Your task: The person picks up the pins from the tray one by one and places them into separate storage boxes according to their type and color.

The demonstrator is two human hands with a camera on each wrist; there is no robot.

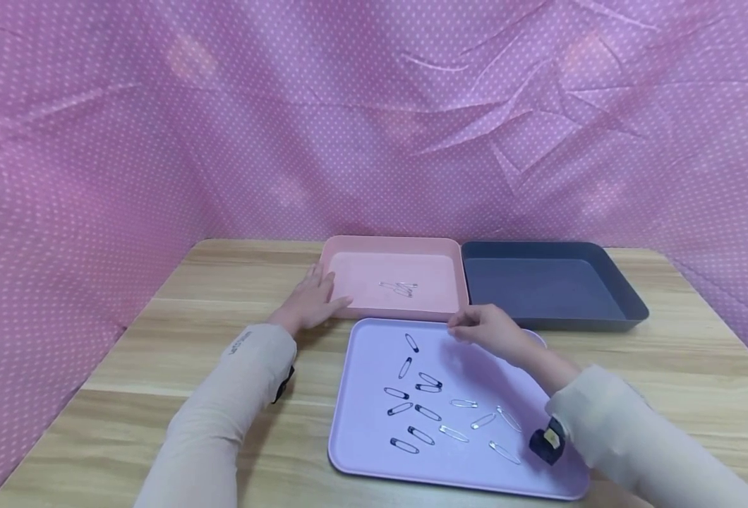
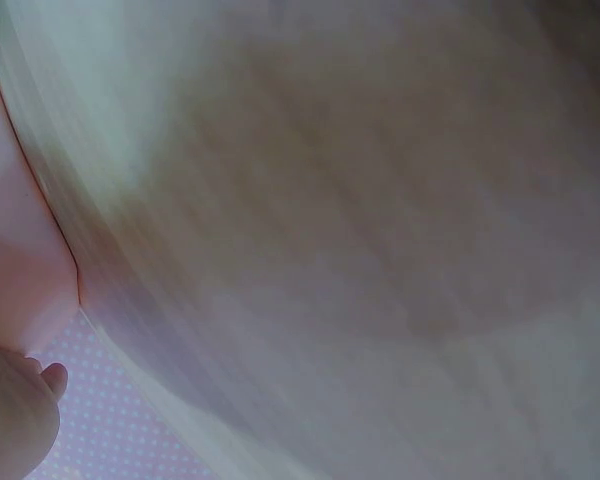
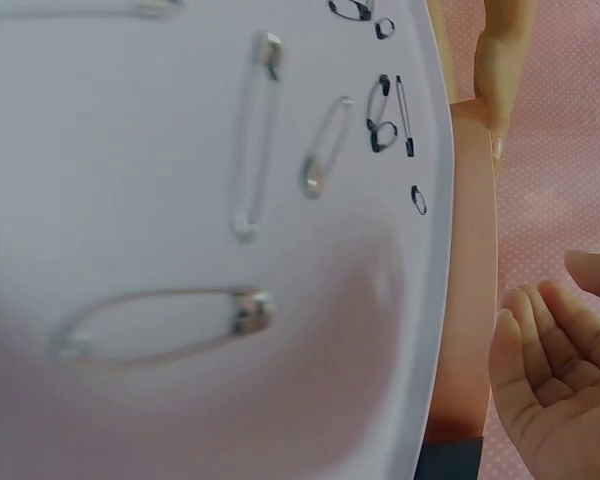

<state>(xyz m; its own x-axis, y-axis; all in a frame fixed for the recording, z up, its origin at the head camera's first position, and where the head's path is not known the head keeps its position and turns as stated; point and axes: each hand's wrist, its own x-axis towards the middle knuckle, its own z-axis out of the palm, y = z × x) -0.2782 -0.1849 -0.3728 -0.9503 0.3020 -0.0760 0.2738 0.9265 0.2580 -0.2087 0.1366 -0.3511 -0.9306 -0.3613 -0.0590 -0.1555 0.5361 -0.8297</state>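
In the head view: pink tray [image 1: 358,264] and dark blue tray [image 1: 542,282] side by side along the far edge of the bench [image 1: 126,395]. Just in front of them, lavender tray [image 1: 361,423] with black safety pins [image 1: 404,445] in its left half and silver safety pins [image 1: 454,434] to the right of these. Some more silver pins [image 1: 403,288] inside the pink tray, toward its near edge. Left hand [image 1: 309,301] against the pink tray's left wall, fingers spread. Right hand [image 1: 491,331] above the lavender tray's far edge, fingers bent.

In the left wrist view: mostly blurred bench, with one pink tray corner. Cannot tell more about the fingers here.

In the right wrist view: right fingers loosely curved, thumb apart from them, without any visible grip.
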